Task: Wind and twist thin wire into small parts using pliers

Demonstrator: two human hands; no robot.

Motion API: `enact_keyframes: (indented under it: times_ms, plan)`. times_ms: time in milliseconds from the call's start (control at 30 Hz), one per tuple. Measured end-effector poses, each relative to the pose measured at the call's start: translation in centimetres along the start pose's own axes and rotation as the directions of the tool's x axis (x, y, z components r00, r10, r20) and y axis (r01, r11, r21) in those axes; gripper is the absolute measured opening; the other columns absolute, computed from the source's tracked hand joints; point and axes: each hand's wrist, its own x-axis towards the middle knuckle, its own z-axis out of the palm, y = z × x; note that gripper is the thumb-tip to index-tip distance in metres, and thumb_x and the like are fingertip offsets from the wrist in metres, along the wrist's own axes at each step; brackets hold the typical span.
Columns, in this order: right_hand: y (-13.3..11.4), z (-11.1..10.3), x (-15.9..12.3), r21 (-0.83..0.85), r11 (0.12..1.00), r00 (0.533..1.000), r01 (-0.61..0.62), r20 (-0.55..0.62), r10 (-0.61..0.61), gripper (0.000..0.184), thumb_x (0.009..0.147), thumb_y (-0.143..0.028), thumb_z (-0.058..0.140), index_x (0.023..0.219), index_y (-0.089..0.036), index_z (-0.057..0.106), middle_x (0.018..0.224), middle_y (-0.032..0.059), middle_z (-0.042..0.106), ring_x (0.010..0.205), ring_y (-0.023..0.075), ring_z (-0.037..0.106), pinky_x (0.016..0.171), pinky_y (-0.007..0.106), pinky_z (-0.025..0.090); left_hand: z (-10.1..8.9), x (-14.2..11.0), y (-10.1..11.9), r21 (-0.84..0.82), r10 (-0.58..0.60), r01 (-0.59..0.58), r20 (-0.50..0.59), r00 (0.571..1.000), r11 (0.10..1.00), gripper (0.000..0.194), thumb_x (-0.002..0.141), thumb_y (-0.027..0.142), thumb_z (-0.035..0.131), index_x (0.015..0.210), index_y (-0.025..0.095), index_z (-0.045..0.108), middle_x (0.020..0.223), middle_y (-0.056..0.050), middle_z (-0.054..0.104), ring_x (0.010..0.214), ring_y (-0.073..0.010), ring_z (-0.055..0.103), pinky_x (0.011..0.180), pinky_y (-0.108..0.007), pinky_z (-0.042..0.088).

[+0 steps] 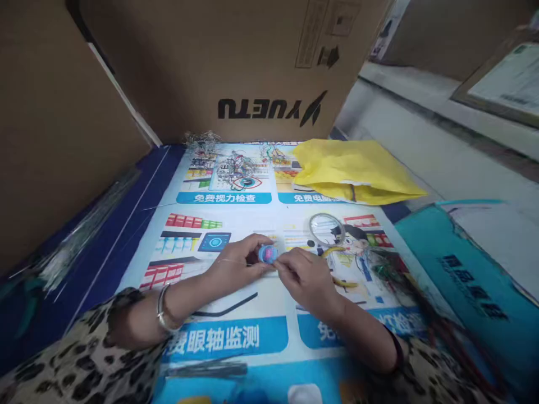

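Note:
A small round blue item with a pink centre (268,254) is held between the thumb and fingers of my left hand (238,261). Its exact kind is not clear. Close against its right side, my right hand (309,280) is closed in a pinch; whatever lies between those fingertips is too small to make out. A fine pale strand (231,261) runs leftward from my left hand. Both hands are above the printed poster sheet (269,306) that covers the table.
Tangled thin wires (238,167) lie toward the back. A yellow bag (357,168) and a roll of clear tape (327,229) sit to the right, beside a teal bag (458,269). Thin dark strips (206,368) lie in front. Behind stands a large cardboard box (236,62).

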Motion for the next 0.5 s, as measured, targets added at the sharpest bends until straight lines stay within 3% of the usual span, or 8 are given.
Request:
enact_keyframes:
  times_ms: [500]
  plan:
    - [-0.11,-0.08,-0.21,0.003,1.000,1.000,-0.027,-0.003,0.027,0.013,0.083,-0.021,0.050,0.075,-0.016,0.059,0.067,0.0042,0.062,0.064,0.0136,0.056,0.059,0.024,0.041,0.06,0.10,-0.10,0.013,-0.012,0.012,0.000,1.000,1.000,0.039,0.071,0.028,0.065,0.108,0.021,0.053,0.075,0.003,0.061,0.061,-0.0096,0.054,0.058,-0.021,0.043]
